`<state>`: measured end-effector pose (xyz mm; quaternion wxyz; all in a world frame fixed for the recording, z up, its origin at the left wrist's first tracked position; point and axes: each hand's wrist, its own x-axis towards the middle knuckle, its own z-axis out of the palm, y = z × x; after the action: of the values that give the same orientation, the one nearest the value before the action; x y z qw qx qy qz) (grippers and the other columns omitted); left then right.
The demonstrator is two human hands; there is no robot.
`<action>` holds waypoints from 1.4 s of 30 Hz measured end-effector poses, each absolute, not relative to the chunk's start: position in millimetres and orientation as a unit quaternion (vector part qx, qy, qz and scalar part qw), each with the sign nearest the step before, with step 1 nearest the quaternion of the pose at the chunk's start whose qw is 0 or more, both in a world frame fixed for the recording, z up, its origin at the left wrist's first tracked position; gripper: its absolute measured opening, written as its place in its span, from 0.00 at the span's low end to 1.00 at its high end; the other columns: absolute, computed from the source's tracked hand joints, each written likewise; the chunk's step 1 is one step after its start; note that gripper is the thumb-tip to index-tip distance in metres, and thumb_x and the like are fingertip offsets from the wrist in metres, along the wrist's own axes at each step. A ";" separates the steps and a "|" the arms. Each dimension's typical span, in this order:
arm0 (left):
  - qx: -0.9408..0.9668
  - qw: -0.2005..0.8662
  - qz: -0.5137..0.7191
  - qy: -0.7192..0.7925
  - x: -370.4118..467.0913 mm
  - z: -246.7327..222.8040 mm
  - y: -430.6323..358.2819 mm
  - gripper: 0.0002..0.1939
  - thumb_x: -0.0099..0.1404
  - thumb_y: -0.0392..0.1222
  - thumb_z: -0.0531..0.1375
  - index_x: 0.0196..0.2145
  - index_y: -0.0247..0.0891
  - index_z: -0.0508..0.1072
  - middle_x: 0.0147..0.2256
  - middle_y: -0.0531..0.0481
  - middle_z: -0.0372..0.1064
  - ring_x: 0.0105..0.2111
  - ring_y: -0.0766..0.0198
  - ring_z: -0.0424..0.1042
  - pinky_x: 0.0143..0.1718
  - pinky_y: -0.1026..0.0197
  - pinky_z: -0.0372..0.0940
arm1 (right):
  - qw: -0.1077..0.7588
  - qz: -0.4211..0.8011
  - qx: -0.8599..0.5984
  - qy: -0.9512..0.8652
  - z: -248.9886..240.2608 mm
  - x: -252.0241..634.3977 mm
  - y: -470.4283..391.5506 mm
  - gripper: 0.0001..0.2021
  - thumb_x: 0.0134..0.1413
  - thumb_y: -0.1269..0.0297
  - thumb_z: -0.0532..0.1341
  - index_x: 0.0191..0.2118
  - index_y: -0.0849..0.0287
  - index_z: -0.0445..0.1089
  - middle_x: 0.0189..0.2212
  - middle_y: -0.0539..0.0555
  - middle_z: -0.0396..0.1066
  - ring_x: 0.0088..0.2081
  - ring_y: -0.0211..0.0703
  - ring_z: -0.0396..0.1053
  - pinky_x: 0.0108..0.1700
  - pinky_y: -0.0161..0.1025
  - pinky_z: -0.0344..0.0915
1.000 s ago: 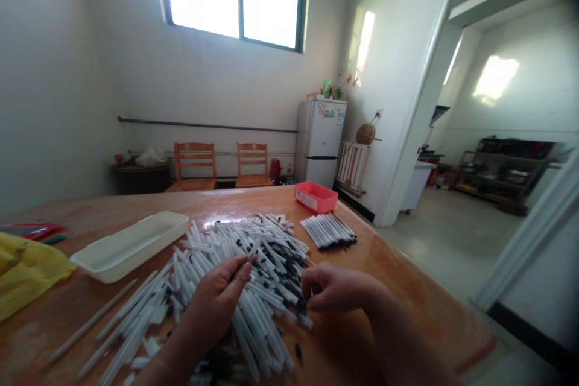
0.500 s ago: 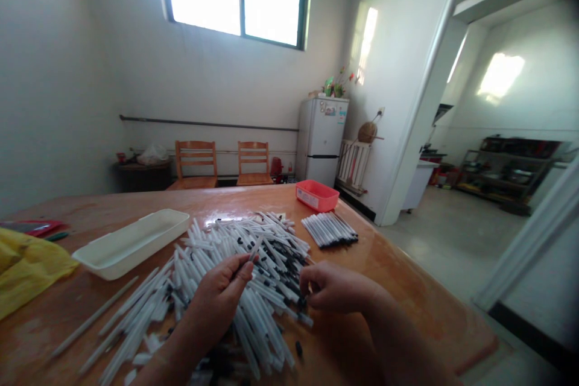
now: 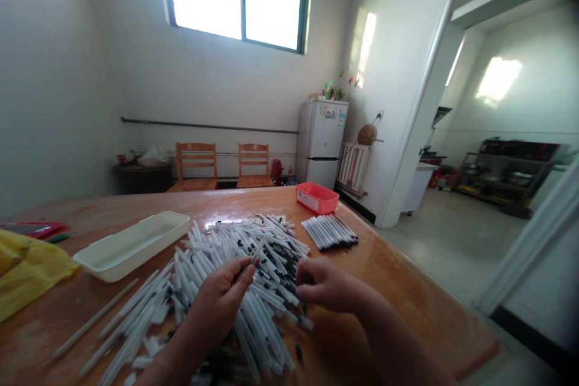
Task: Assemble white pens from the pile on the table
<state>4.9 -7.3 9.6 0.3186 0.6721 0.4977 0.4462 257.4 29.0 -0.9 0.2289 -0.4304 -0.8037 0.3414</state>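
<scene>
My left hand (image 3: 219,295) pinches a slim, translucent pen barrel (image 3: 257,251) between thumb and fingers, its tip pointing up and away. My right hand (image 3: 332,286) is closed, fingers curled, at the right edge of the heap; whatever is in it, if anything, is hidden. Beneath and around both hands spreads a heap of white pen parts (image 3: 208,247), many with black ends. Beyond the right hand, a neat row of pens (image 3: 328,230) lies side by side, black ends toward me. A small black cap (image 3: 299,353) rests alone on the wood near the front.
A long cream tray (image 3: 131,248) stands left of the heap, and a red plastic basket (image 3: 312,201) at the far right. On the left edge lies a yellow bag (image 3: 31,271). Two wooden chairs (image 3: 196,163) and a fridge (image 3: 323,139) are behind the table (image 3: 389,289).
My right hand has shifted slightly left and up, its fingers curled more tightly. My left hand stays nearly in place with the pen barrel. The view has tipped up slightly.
</scene>
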 end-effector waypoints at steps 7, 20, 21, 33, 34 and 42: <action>0.703 0.314 0.425 0.477 7.9 4.4 -9.6 0.19 0.68 0.50 0.56 0.50 0.40 0.77 0.42 0.47 0.77 0.43 0.56 0.74 0.45 0.59 0.66 | 0.421 0.522 -0.379 -0.638 3.8 248.1 32.6 0.10 0.49 0.62 0.66 0.33 0.60 0.65 0.21 0.47 0.70 0.24 0.40 0.73 0.26 0.34 0.66; 0.768 0.275 0.373 0.442 16.6 8.8 -16.7 0.17 0.70 0.48 0.54 0.48 0.43 0.77 0.36 0.48 0.73 0.38 0.59 0.71 0.42 0.60 0.64 | 0.468 0.642 -0.308 -0.524 11.7 249.4 29.9 0.14 0.49 0.61 0.70 0.40 0.63 0.74 0.30 0.53 0.74 0.27 0.34 0.68 0.29 0.31 0.61; 0.770 0.272 0.372 0.441 16.7 8.4 -17.2 0.16 0.70 0.48 0.54 0.48 0.43 0.77 0.36 0.48 0.72 0.38 0.59 0.71 0.42 0.60 0.63 | 0.467 0.649 -0.302 -0.519 11.5 249.4 29.6 0.13 0.49 0.63 0.69 0.41 0.63 0.74 0.31 0.54 0.75 0.27 0.34 0.69 0.29 0.31 0.60; 0.781 0.249 0.354 0.450 18.3 -0.4 -15.5 0.15 0.71 0.49 0.53 0.44 0.43 0.77 0.39 0.47 0.71 0.40 0.60 0.70 0.44 0.60 0.63 | 0.476 0.596 -0.300 -0.573 8.6 246.1 31.2 0.10 0.50 0.65 0.69 0.38 0.63 0.73 0.24 0.50 0.72 0.25 0.35 0.67 0.28 0.32 0.60; 0.784 0.250 0.349 0.449 18.3 -0.3 -15.1 0.15 0.71 0.49 0.53 0.43 0.43 0.77 0.38 0.47 0.71 0.40 0.60 0.70 0.43 0.60 0.64 | 0.474 0.595 -0.300 -0.575 8.7 245.9 31.0 0.10 0.50 0.65 0.69 0.38 0.63 0.74 0.24 0.50 0.72 0.25 0.35 0.67 0.28 0.33 0.61; 0.790 0.248 0.343 0.444 19.0 -0.8 -13.1 0.14 0.71 0.47 0.53 0.41 0.41 0.77 0.36 0.46 0.71 0.38 0.59 0.70 0.41 0.60 0.64 | 0.472 0.583 -0.303 -0.588 8.3 245.6 29.0 0.09 0.50 0.66 0.68 0.38 0.63 0.73 0.24 0.50 0.73 0.24 0.34 0.65 0.28 0.33 0.60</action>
<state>19.0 -13.1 -0.8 0.2485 0.7899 0.4439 0.3425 245.6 29.0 8.3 0.4715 -0.3026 -0.5881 0.5833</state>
